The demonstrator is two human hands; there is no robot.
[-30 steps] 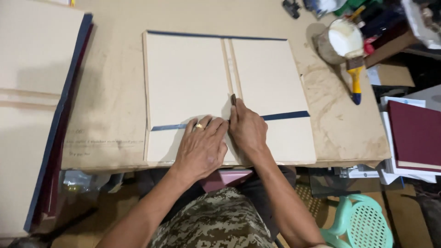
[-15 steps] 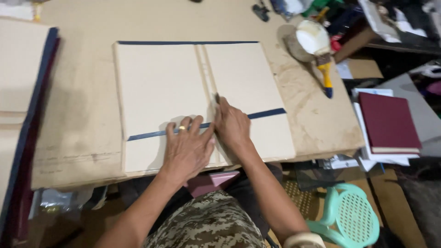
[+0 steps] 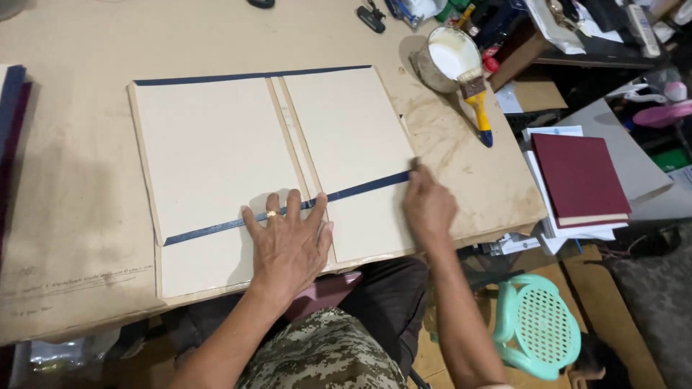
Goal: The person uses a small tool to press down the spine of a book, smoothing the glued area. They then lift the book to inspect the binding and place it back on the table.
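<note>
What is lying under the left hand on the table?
The left hand presses flat on the cream book cover, across its dark blue strip. The strip's part beneath the palm is hidden.

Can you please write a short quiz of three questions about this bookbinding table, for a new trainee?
1. True or false: the left hand lies flat on the open book cover, across the dark blue strip.
2. Where is the right hand? A) at the cover's right edge, at the end of the blue strip; B) on the maroon book; C) holding the paintbrush.
3. Fill in: the yellow-handled paintbrush rests on a tub of white ____.

Key: 1 true; 2 A; 3 glue (white paste, by its look).
</note>
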